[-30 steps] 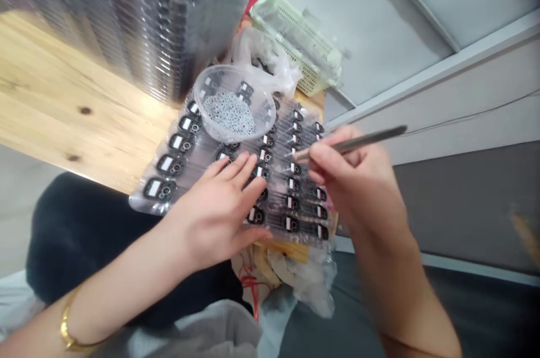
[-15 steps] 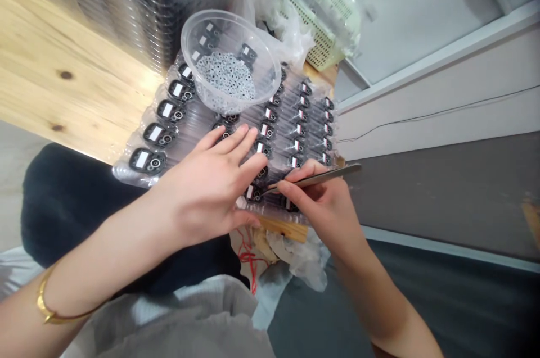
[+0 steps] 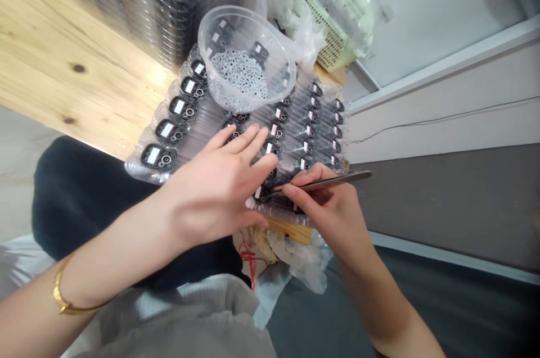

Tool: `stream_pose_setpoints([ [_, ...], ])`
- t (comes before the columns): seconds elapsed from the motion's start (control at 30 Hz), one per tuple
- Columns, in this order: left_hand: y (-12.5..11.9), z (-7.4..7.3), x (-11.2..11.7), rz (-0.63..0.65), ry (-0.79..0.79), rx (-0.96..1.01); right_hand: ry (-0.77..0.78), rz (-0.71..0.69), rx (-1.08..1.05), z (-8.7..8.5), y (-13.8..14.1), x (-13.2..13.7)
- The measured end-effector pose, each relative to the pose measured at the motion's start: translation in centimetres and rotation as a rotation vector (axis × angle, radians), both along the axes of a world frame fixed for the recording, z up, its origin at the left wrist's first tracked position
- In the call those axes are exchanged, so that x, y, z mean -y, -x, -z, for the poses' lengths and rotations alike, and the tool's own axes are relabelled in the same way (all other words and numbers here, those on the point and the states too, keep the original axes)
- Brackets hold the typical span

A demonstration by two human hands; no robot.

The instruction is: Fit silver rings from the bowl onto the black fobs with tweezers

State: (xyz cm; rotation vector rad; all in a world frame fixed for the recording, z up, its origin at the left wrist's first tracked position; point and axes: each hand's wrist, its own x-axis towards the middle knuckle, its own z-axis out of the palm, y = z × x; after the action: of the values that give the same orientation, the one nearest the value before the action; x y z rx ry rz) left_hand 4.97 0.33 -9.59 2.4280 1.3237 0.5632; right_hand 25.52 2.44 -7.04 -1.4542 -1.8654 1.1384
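Metal tweezers (image 3: 350,178) jut from right grip (image 3: 333,206) to black part (image 3: 260,194).

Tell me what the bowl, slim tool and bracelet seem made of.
Bowl: probably plastic, smooth and translucent; the tray beneath shows through. Slim tool in the right hand: likely metal, with a grey sheen. Bracelet: apparently metal, gold-coloured and shiny, with bright highlights.

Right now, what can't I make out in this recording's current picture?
All in the head view:
- Tip of the slim metal tool in the right hand: too small and blurred to tell whether it grips anything.
- Part of the clear tray: covered by the left hand.
- White labels: any print is too small to read.
- Plastic stack and green basket: both cut off by the top edge.
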Motion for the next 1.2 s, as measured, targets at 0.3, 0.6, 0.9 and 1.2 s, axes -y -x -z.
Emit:
stream_pose_setpoints([
  [0.3,-0.1,-0.2,-0.1,0.006,0.025,-0.007,0.026,0.012,-0.003,0.0,-0.1,0.1],
  [0.6,0.1,-0.3,0.0,0.006,0.057,-0.005,0.030,0.026,-0.063,0.3,-0.6,0.1],
  [0.9,0.0,-0.9,0.3,-0.006,0.023,-0.084,-0.243,0.152,-0.194,-3.1,0.9,-3.2],
  [1.2,0.1,-0.7,0.1,-0.011,0.036,-0.122,-0.490,-0.084,-0.103,-4.2,8.8,-10.1],
])
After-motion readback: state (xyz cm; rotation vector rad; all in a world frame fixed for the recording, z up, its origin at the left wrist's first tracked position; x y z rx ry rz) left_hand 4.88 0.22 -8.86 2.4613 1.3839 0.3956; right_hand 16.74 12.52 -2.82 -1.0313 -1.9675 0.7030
